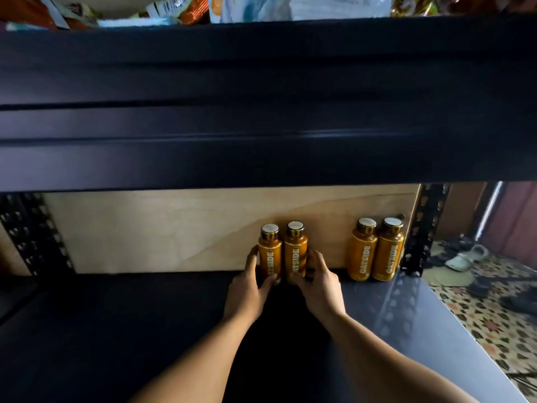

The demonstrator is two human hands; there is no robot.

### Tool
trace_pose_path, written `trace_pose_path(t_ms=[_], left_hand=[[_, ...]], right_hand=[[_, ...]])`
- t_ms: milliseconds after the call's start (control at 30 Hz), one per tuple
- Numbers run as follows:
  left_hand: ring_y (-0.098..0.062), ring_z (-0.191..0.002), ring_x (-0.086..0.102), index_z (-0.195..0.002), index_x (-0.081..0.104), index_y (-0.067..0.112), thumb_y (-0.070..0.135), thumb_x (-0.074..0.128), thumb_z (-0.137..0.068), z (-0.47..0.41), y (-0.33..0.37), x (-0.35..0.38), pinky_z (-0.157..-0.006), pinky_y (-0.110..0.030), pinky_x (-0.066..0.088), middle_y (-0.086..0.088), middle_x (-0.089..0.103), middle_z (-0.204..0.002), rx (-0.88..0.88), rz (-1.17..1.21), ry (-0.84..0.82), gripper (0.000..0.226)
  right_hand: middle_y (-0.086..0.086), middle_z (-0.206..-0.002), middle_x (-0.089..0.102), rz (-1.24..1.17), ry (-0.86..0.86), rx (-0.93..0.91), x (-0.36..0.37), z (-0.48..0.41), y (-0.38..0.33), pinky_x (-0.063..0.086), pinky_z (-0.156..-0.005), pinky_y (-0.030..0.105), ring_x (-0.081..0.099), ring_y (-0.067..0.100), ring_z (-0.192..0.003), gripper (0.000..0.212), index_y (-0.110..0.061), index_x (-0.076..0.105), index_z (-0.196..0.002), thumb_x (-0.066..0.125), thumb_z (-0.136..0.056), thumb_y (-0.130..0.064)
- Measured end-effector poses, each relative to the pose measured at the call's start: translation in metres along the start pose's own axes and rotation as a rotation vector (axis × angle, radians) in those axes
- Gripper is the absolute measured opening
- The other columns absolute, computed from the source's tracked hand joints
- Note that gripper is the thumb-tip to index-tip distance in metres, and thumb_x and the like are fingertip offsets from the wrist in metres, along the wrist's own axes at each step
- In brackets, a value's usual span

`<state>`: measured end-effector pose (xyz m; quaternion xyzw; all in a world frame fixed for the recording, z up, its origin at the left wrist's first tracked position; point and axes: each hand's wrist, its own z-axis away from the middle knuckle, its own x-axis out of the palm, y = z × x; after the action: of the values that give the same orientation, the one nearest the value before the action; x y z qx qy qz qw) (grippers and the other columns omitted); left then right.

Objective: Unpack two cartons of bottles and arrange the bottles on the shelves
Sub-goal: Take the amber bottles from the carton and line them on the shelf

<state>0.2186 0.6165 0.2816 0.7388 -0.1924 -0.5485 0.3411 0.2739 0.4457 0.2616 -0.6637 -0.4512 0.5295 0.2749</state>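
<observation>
Four orange bottles stand upright on the lower shelf (pixel 145 330) in the head view, all close to the plywood back panel (pixel 145 228). The inner stored bottle (pixel 363 253) and the outer stored bottle (pixel 388 253) stand side by side, free of both hands, just beside the right upright post (pixel 421 228). The left-held bottle (pixel 270 254) and the right-held bottle (pixel 295 251) stand side by side, apart from the stored pair, with a gap between the two groups. The left hand (pixel 247 289) is curled round the lower body of the left-held bottle. The right hand (pixel 322 286) grips the right-held bottle in the same manner. Both held bottles appear to rest on the shelf surface; release has not yet been made. Judged status: placement of the second pair is nearly complete, and the task as a whole is at an early stage. Neither carton is in view, so the remaining bottle count cannot be determined. Snack packets (pixel 174 10) occupy the level above the upper shelf beam (pixel 261 97). Sandals (pixel 465 257) lie on the patterned floor (pixel 494 315) to the right.
</observation>
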Motion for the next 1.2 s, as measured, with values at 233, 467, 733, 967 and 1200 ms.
trace_pose_path(t_ms=[233, 467, 733, 967, 1200], left_hand=[[-0.02, -0.13, 0.055, -0.155, 0.018, 0.037, 0.042, 0.058, -0.098, -0.016, -0.009, 0.003, -0.104, -0.037, 0.048, 0.002, 0.053, -0.147, -0.005, 0.013, -0.01, 0.07], [-0.021, -0.13, 0.056, -0.152, 0.02, 0.04, 0.045, 0.056, -0.098, -0.018, -0.012, 0.004, -0.102, -0.037, 0.048, 0.0, 0.054, -0.147, 0.026, 0.063, -0.027, 0.065], [-0.021, -0.13, 0.056, -0.153, 0.021, 0.039, 0.04, 0.06, -0.098, -0.018, -0.015, 0.005, -0.103, -0.038, 0.049, 0.002, 0.053, -0.148, 0.041, 0.05, -0.012, 0.068], [-0.022, -0.129, 0.057, -0.152, 0.027, 0.034, 0.038, 0.058, -0.099, -0.016, -0.017, 0.006, -0.102, -0.038, 0.049, 0.0, 0.054, -0.146, 0.042, 0.032, 0.016, 0.062], [-0.022, -0.131, 0.054, -0.151, 0.028, 0.033, 0.042, 0.057, -0.099, -0.019, -0.018, 0.006, -0.104, -0.039, 0.048, 0.0, 0.053, -0.147, 0.01, 0.021, -0.015, 0.06]], right_hand=[[-0.009, -0.122, 0.071, 0.009, 0.012, -0.03, 0.004, -0.008, -0.002, 0.057, -0.089, 0.035, 0.069, 0.015, -0.108, 0.064, -0.035, 0.047, -0.142, 0.079, -0.087, -0.034], [-0.01, -0.121, 0.072, -0.01, 0.008, -0.036, 0.005, -0.008, 0.002, 0.059, -0.09, 0.038, 0.069, 0.013, -0.106, 0.063, -0.038, 0.046, -0.14, 0.079, -0.087, -0.037], [-0.009, -0.12, 0.072, 0.012, -0.024, -0.03, 0.005, -0.01, 0.005, 0.059, -0.086, 0.034, 0.069, 0.009, -0.102, 0.063, -0.037, 0.049, -0.139, 0.081, -0.084, -0.037], [-0.011, -0.122, 0.071, 0.034, -0.037, -0.025, 0.006, -0.01, 0.005, 0.058, -0.086, 0.031, 0.068, 0.009, -0.102, 0.064, -0.031, 0.052, -0.14, 0.081, -0.084, -0.04], [-0.009, -0.123, 0.071, 0.044, -0.035, -0.028, 0.007, -0.01, 0.005, 0.059, -0.087, 0.035, 0.068, 0.011, -0.104, 0.061, -0.031, 0.053, -0.139, 0.08, -0.085, -0.04]])
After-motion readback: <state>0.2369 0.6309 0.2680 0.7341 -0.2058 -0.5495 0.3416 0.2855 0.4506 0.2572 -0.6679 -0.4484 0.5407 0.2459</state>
